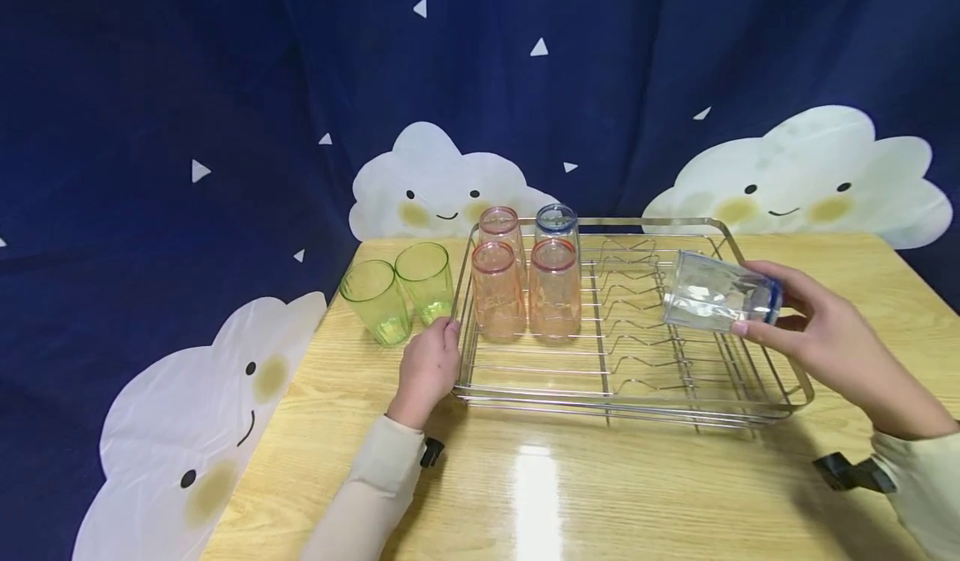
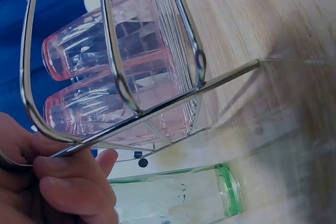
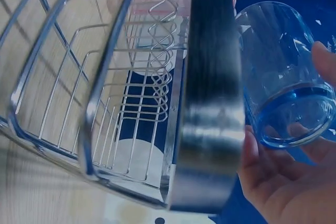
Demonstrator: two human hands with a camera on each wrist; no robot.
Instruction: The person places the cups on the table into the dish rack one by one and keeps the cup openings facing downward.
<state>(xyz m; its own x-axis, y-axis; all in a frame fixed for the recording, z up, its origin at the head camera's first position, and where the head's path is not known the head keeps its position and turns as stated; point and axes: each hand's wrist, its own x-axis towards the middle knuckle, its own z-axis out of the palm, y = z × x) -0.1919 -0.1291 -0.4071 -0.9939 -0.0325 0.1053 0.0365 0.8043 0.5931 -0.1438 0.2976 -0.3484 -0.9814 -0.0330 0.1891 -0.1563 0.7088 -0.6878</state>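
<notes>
My right hand (image 1: 832, 328) grips a clear blue-based glass (image 1: 712, 293) near its base, over the right part of the wire dish rack (image 1: 645, 404). That glass is tipped on its side, mouth toward the left. In the right wrist view, fingers and thumb surround the blue base (image 3: 296, 116) beside the rack's flat metal rim (image 3: 210, 114). At the rack's left side, my left hand (image 1: 429, 369) holds the rim, its fingers curled round the wire (image 2: 152, 114). Three pink glasses (image 1: 497, 294) and another blue-based glass (image 1: 557, 221) stand upside down in the rack's left part.
Two green glasses (image 1: 372, 298) stand upright on the wooden table (image 1: 480, 494), just left of the rack and close to my left hand. Wavy wire dividers (image 1: 637, 328) run along the rack's middle and right. A dark blue cloud-patterned curtain (image 1: 480, 69) hangs behind the table.
</notes>
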